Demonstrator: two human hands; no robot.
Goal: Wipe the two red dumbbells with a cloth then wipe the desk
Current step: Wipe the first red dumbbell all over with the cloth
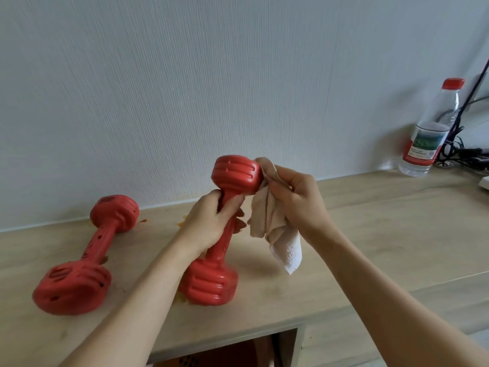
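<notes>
My left hand (pixel 211 221) grips the handle of a red dumbbell (pixel 235 176), tilted upright with its lower head resting on the wooden desk (pixel 370 234). Bunched in my right hand (pixel 296 202) is a pale cloth (pixel 272 229), pressed against the right side of the dumbbell's upper head; its white corner hangs down. A second red dumbbell (pixel 87 258) lies flat on the desk to the left, untouched. Orange-yellow smears mark the desk (pixel 182 223) behind my left hand and beside the held dumbbell's base.
A clear water bottle (pixel 428 133) with a red cap and label stands at the back right by the wall. Black cables (pixel 465 154) lie beside it. The desk's front edge runs below my arms, with an opening underneath.
</notes>
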